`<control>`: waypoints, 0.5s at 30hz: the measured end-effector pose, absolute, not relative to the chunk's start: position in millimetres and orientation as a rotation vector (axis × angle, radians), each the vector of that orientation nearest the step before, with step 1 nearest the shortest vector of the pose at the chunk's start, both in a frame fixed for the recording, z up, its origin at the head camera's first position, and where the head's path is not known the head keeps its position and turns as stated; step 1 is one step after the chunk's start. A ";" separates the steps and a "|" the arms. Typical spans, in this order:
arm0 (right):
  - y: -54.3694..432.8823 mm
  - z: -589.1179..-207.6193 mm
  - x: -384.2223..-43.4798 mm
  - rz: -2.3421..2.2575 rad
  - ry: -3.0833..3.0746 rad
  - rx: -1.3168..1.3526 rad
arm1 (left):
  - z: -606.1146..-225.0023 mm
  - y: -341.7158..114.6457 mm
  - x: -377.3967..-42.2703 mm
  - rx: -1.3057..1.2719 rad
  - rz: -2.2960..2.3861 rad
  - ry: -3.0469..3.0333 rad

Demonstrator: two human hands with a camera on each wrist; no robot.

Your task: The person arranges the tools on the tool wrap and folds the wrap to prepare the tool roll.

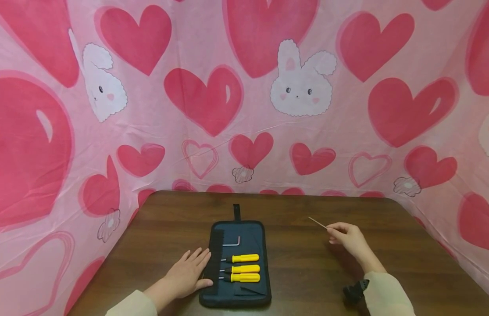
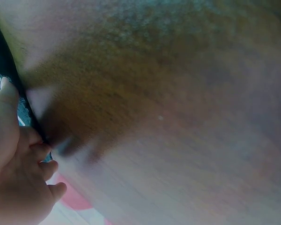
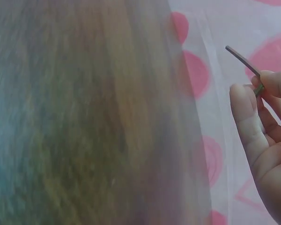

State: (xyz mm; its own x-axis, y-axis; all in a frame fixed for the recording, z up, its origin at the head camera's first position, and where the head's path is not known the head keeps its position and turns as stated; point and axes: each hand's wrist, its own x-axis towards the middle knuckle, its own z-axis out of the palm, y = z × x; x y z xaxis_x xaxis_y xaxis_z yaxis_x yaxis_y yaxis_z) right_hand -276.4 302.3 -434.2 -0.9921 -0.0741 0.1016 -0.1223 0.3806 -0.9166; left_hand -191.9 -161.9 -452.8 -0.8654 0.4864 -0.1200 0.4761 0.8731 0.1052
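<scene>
An unfolded dark tool pouch [image 1: 238, 298] lies on the table. Three yellow-handled screwdrivers [image 1: 245, 269] sit in it side by side, their shafts tucked under the black strip at its left. Above them an L-shaped hex key [image 1: 238, 242] is slotted in the same strip. My left hand [image 1: 185, 274] rests on the pouch's left edge, fingers straight and spread. Off to the right, my right hand [image 1: 348, 239] pinches a thin metal hex key [image 3: 242, 60] between thumb and fingertips. Its long end points up and left, and its bend shows by the fingers in the right wrist view.
The brown wooden table [image 1: 299, 263] carries the pouch, whose black strap [image 1: 237, 212] extends toward the back edge. Pink cloth [image 1: 260, 123] printed with hearts and rabbits hangs behind and at both sides. A black device [image 1: 355, 292] is worn at the right wrist.
</scene>
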 end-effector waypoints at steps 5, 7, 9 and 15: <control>293.0 -428.9 -277.2 1.708 -2.576 0.208 | -453.0 -161.9 -192.1 0.746 0.112 2.900; 289.1 -427.1 -277.2 1.716 -2.572 0.217 | -452.8 -161.9 -191.9 0.745 0.112 2.900; 285.0 -425.2 -277.4 1.730 -2.563 0.227 | -451.6 -161.6 -191.2 0.745 0.113 2.901; 270.4 -421.6 -278.8 1.743 -2.557 0.331 | -449.5 -161.0 -189.8 0.743 0.126 2.900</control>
